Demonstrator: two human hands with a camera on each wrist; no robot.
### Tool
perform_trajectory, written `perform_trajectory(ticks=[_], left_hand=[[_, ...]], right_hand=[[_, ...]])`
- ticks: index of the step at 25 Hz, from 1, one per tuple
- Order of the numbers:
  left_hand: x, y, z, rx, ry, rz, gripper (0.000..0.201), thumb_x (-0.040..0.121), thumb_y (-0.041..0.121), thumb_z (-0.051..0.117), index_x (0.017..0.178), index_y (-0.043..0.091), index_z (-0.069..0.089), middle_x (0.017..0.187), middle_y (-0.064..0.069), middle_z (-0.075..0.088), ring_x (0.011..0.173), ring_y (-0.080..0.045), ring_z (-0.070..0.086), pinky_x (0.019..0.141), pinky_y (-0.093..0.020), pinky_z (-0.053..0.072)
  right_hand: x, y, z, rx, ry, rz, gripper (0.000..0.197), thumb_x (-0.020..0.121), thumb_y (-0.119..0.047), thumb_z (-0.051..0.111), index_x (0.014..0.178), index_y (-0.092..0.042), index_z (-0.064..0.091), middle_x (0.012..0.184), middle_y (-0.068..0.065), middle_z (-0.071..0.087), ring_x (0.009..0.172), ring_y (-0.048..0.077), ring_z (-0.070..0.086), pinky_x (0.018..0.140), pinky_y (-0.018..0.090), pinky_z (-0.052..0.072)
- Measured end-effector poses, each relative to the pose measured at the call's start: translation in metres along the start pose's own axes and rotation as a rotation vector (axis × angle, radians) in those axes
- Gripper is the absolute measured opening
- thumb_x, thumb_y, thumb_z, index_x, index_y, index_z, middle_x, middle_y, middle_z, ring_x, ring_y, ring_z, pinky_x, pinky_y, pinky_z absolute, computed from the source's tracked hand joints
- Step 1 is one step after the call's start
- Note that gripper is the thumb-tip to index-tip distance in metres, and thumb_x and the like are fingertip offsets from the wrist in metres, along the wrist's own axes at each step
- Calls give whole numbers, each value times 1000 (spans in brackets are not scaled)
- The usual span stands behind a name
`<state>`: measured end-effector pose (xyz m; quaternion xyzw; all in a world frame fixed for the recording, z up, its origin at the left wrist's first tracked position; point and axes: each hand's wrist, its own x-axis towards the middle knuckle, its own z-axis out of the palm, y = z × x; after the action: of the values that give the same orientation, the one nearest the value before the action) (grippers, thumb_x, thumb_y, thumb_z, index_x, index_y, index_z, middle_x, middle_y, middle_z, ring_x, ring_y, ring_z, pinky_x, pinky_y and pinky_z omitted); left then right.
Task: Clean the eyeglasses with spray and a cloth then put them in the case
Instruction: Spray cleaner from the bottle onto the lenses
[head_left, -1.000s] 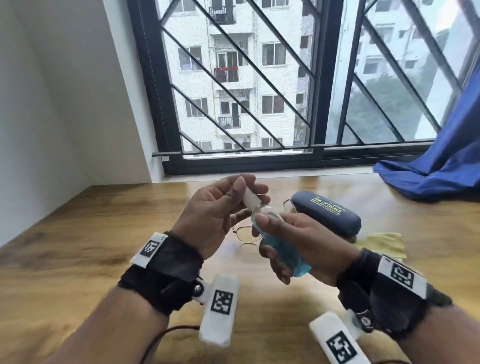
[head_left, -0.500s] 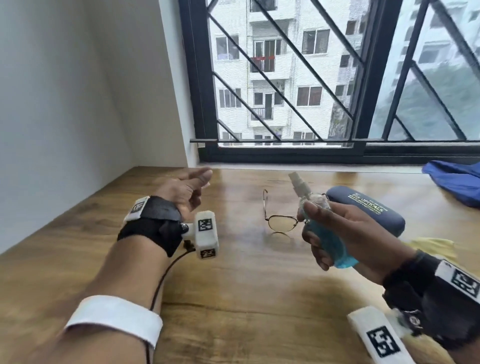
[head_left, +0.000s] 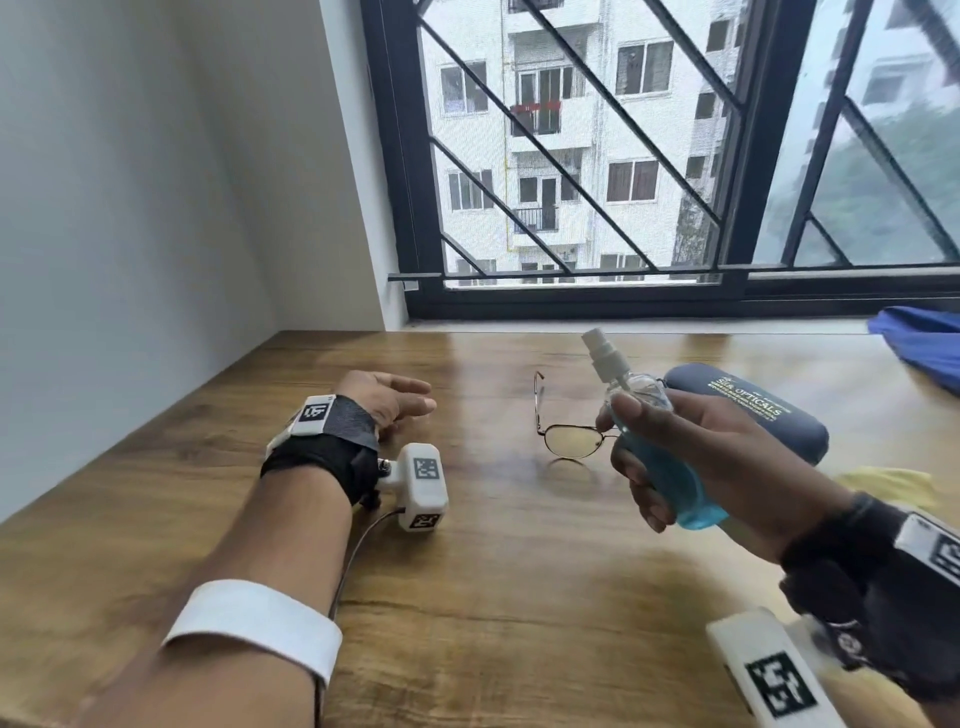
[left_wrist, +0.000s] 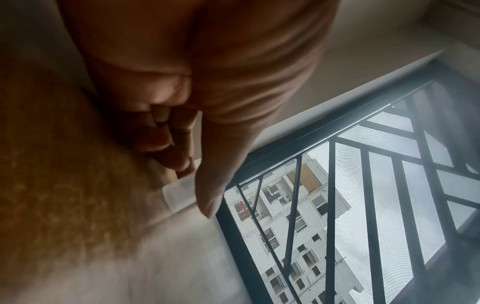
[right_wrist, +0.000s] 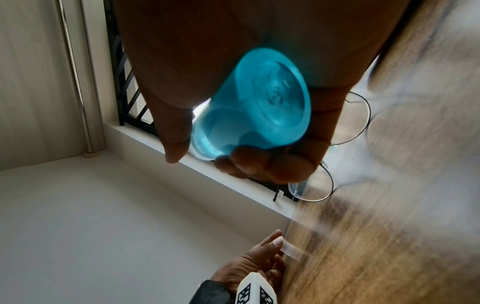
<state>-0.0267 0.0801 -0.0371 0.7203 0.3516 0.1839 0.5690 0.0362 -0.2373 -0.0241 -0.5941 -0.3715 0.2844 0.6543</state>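
Observation:
My right hand grips a blue spray bottle tilted above the table, its white nozzle bare; the bottle's base fills the right wrist view. Thin-framed eyeglasses lie on the wooden table just left of the bottle, temples open. A dark blue case, closed, lies behind my right hand. A yellow cloth lies right of it, partly hidden. My left hand rests low at the table's left, pinching a small clear cap between thumb and fingers; the cap touches the tabletop.
A white wall borders the table on the left, and a barred window with a sill runs along the back. Blue fabric lies at the far right. Bare wood lies between my two hands.
My left hand pulled the cap off the nozzle, swung away to the left and came down to the table. My right hand kept the bottle near the glasses.

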Motion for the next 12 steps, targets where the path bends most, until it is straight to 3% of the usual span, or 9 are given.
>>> perform_trajectory(ticks=[2,4,7,9,11,12], left_hand=[[-6,2,3,-45,6,9,25,76,-3,81,98,3,73,68,-8,70,33,-2,56,31,-12,35],[-9,6,3,-51,66,52,28,74,6,85,100,3,73,69,-3,72,41,-2,57,35,-13,37],[-15,21,-2,29,203,267,28,77,25,84,102,15,75,94,0,75,68,-4,61,60,-20,50],[-31,37,9,55,133,418,24,81,29,81,102,20,75,95,5,75,77,-2,64,71,-20,52],[-54,55,33,169,-34,500,22,83,32,79,103,23,74,94,11,74,79,3,64,62,-9,48],[-63,61,48,265,-124,516,24,82,34,79,103,24,74,95,13,74,83,3,66,62,-9,48]], right_hand=[[1,0,1,-3,-1,4,48,77,-50,73,98,-6,67,66,16,47,47,23,45,47,32,44],[1,0,-2,-5,9,0,46,81,-50,72,100,-8,68,66,14,48,48,23,45,48,32,44],[6,-1,-16,40,97,-16,48,87,-47,65,113,-8,61,67,10,51,50,23,45,50,32,44],[7,0,-32,140,192,-62,42,88,-48,63,110,-14,51,69,8,51,48,22,44,50,31,44],[10,0,-46,215,252,-129,33,93,-50,60,105,-23,45,72,7,51,46,21,45,50,30,45],[10,1,-50,242,277,-156,30,95,-50,59,104,-25,45,73,7,51,45,20,46,51,30,45]])
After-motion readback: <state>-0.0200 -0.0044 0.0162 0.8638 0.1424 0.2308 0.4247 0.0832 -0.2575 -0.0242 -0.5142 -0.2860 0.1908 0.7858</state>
